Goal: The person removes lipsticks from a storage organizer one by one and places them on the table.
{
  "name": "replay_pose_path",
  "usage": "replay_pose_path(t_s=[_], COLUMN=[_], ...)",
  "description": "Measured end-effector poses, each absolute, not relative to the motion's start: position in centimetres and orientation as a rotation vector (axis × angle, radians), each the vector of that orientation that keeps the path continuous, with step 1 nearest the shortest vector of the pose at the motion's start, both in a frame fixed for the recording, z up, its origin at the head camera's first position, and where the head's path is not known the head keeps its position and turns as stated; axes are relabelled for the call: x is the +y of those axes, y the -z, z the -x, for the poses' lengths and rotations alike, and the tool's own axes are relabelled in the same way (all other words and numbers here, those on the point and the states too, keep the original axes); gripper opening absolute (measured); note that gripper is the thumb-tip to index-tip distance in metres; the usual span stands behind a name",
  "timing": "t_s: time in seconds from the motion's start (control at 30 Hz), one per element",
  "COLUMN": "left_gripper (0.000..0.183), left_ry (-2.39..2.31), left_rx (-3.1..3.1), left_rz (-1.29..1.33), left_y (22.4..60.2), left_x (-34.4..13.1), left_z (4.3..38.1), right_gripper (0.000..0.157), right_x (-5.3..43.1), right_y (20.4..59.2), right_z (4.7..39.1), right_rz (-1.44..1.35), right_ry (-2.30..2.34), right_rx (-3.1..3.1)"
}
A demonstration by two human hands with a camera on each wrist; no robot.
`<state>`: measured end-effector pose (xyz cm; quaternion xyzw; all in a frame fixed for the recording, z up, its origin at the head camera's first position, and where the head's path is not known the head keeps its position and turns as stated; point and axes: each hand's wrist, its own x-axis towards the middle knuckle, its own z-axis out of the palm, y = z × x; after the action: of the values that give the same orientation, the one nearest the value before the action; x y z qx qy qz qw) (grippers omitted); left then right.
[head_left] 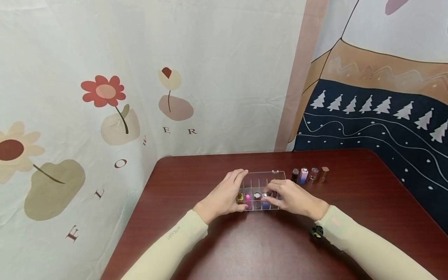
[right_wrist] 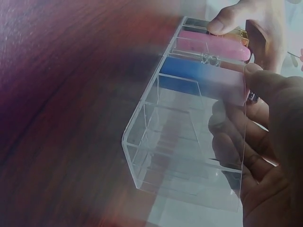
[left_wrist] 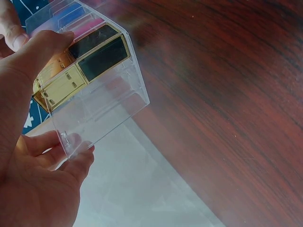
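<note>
A clear plastic lipstick organizer (head_left: 262, 173) with divided compartments stands on the table. My left hand (head_left: 225, 194) grips its left end, thumb in front and fingers behind. In its front row are a gold-and-black lipstick (left_wrist: 61, 87), a pink lipstick (right_wrist: 213, 45), a clear tube with a dark middle (head_left: 257, 199) and a blue-to-pink lipstick (right_wrist: 199, 78). My right hand (head_left: 292, 196) pinches the top of that blue-to-pink lipstick, whose lower part sits in its compartment. In the right wrist view, the compartments at the organizer's right end hold nothing.
Right of the organizer stand a dark lipstick tube (head_left: 295, 175), a pink-and-blue one (head_left: 303, 176), a clear-based one (head_left: 313, 176) and a rose-gold one (head_left: 324, 175). The reddish-brown table (head_left: 196, 175) meets hanging printed cloths (head_left: 227, 116) behind and at the sides.
</note>
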<state>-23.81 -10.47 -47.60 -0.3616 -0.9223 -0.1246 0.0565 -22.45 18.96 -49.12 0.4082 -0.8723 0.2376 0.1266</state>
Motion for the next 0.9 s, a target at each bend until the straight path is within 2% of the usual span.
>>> replay_pose_path(t_s=[0.33,0.9], left_gripper=[0.122,0.123], left_ry=[0.394,0.387], left_rx=[-2.804,-2.791], left_rz=[1.100,1.109], left_y=[47.5,47.5], left_x=[-10.6,-10.6], left_z=[23.8,23.8], right_gripper=[0.013,0.016], right_x=[18.9,19.2], right_y=[49.0,48.0], right_z=[22.3,22.2], right_rz=[-1.202,-1.164], right_ry=[-0.696,-0.704], right_rx=[-2.502,-2.436])
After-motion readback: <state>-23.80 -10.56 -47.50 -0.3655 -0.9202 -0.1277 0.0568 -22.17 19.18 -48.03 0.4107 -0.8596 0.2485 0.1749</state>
